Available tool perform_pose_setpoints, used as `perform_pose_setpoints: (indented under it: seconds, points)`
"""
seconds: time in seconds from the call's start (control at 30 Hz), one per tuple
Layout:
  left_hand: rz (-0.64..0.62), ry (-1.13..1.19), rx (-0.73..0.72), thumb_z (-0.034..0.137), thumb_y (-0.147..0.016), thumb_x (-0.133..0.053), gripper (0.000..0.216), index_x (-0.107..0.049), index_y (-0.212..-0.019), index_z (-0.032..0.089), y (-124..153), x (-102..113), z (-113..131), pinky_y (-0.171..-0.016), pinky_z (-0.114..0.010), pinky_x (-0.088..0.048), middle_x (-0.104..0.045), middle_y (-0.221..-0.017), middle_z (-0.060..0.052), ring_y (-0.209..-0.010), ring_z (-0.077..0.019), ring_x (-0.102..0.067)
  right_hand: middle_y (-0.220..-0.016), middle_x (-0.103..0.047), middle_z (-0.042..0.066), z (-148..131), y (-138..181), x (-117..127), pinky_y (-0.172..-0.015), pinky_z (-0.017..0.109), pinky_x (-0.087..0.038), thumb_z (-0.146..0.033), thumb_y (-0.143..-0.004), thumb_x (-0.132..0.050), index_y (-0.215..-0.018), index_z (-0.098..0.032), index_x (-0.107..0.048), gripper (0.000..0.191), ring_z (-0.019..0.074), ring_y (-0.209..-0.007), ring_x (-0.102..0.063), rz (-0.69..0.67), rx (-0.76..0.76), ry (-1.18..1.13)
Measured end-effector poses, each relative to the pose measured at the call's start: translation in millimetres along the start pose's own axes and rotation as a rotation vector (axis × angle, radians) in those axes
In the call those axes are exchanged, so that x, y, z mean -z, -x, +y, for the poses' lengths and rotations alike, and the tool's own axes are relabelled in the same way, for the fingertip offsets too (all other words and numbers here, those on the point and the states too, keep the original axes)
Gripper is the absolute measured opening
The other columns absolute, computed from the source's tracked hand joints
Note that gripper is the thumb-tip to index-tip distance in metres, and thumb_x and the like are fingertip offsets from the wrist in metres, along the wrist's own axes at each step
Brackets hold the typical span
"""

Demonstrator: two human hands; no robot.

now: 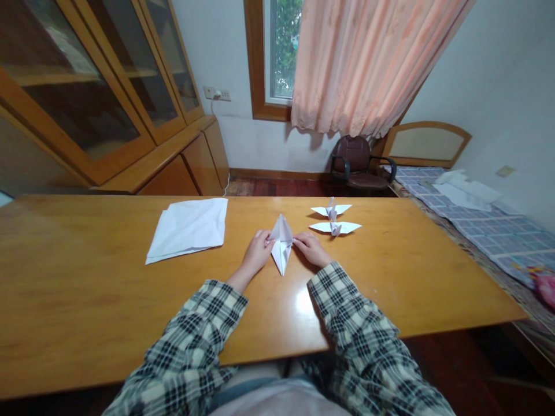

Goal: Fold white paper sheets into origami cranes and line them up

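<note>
A white, partly folded diamond-shaped paper (pixel 281 245) lies on the wooden table (pixel 87 289) in front of me. My left hand (pixel 258 251) pinches its left edge with curled fingers. My right hand (pixel 310 248) presses on its right edge, fingers bent. Both sleeves are checked. Two finished white paper cranes (pixel 332 210) (pixel 335 227) sit just beyond my right hand, one behind the other.
A stack of white paper sheets (pixel 188 229) lies to the left on the table. A wooden glass-door cabinet (pixel 108 98) stands at left. A dark armchair (pixel 359 162) is under the curtained window, and a bed (pixel 485 225) runs along the right.
</note>
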State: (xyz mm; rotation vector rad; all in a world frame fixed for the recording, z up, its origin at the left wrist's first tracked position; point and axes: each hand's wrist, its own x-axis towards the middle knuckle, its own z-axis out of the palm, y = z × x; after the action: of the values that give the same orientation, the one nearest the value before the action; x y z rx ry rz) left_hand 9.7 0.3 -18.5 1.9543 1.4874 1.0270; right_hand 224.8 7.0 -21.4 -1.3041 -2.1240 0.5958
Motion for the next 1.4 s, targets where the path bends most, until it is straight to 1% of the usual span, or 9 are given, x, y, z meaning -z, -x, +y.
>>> perform_pose_setpoints:
  seconds: [0.2, 0.47, 0.7, 0.9, 1.23, 1.4]
  points:
    - [-0.016, 0.004, 0.002, 0.019, -0.083, -0.054, 0.01, -0.06, -0.091, 0.018, 0, 1, 1, -0.069, -0.028, -0.043, -0.05, -0.08, -0.001, -0.069, -0.0161, -0.048, -0.102, -0.071, 0.005, -2, -1, -3, -0.091, 0.034, -0.037, -0.034, -0.096, -0.049, -0.106, -0.025, -0.072, 0.027, 0.0203, -0.098, -0.058, 0.007, -0.072, 0.036]
    - [-0.019, -0.011, -0.03, 0.018, -0.083, -0.054, 0.012, -0.06, -0.093, 0.017, 0, -1, -1, -0.069, -0.028, -0.042, -0.051, -0.082, -0.002, -0.07, -0.0161, -0.048, -0.102, -0.071, 0.006, -6, 0, -5, -0.09, 0.034, -0.036, -0.035, -0.095, -0.051, -0.107, -0.024, -0.071, 0.025, 0.0204, -0.099, -0.057, 0.037, -0.098, 0.049]
    - [-0.021, -0.011, -0.032, 0.018, -0.082, -0.055, 0.011, -0.06, -0.092, 0.017, 1, 0, 1, -0.068, -0.028, -0.042, -0.051, -0.081, -0.001, -0.068, -0.0158, -0.048, -0.098, -0.071, 0.006, -10, -1, -8, -0.088, 0.035, -0.036, -0.033, -0.092, -0.056, -0.1, -0.022, -0.071, 0.02, 0.0212, -0.096, -0.057, 0.083, -0.126, 0.067]
    - [-0.047, -0.008, -0.019, 0.018, -0.082, -0.054, 0.013, -0.06, -0.094, 0.018, 1, 1, 5, -0.069, -0.029, -0.043, -0.052, -0.083, -0.002, -0.07, -0.0163, -0.049, -0.094, -0.07, 0.005, -13, -1, -10, -0.085, 0.035, -0.036, -0.031, -0.09, -0.059, -0.094, -0.022, -0.069, 0.014, 0.0226, -0.095, -0.056, 0.125, -0.144, 0.101]
    - [-0.056, -0.018, -0.019, 0.016, -0.08, -0.055, 0.014, -0.06, -0.093, 0.018, 1, 1, 5, -0.069, -0.029, -0.044, -0.051, -0.083, -0.002, -0.071, -0.0166, -0.049, -0.091, -0.068, 0.006, -17, -2, -11, -0.083, 0.036, -0.034, -0.032, -0.089, -0.058, -0.09, -0.022, -0.068, 0.014, 0.0233, -0.093, -0.054, 0.13, -0.174, 0.139]
    - [-0.06, -0.019, -0.019, 0.015, -0.08, -0.055, 0.014, -0.06, -0.093, 0.018, 1, 1, 4, -0.07, -0.029, -0.043, -0.051, -0.083, -0.002, -0.07, -0.0165, -0.049, -0.089, -0.068, 0.004, -16, -1, -9, -0.082, 0.035, -0.034, -0.032, -0.087, -0.061, -0.094, -0.023, -0.068, 0.014, 0.0221, -0.09, -0.055, 0.106, -0.16, 0.104]
